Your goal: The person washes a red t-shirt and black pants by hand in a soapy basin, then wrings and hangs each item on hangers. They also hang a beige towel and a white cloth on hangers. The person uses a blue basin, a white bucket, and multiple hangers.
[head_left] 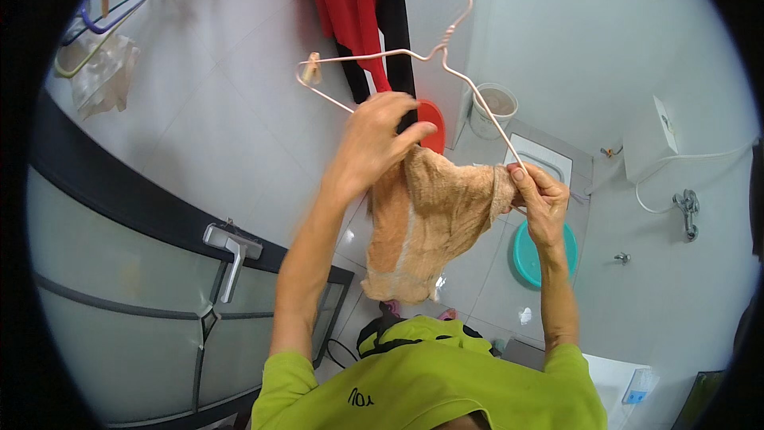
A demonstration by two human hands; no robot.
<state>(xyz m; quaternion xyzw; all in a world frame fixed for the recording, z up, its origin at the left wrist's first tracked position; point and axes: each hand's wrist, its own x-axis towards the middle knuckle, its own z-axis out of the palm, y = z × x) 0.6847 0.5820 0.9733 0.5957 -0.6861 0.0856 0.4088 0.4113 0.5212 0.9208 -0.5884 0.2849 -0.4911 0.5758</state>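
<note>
A tan towel hangs in folds in front of me, a paler stripe running down it. Above it is a copper-coloured wire clothes hanger, its hook upward and its body tilted down to the right. My right hand pinches the towel's right corner against the hanger's lower right end. My left hand, slightly blurred, is at the towel's upper left with thumb and fingers apart, crossing in front of the hanger's left arm. A wooden clothespin sits on the hanger's left end.
Red garments hang beyond the hanger. Left are a frosted door with a lever handle and several hangers. A teal basin, a white bucket and a red basin stand on the floor. A tap juts from the right wall.
</note>
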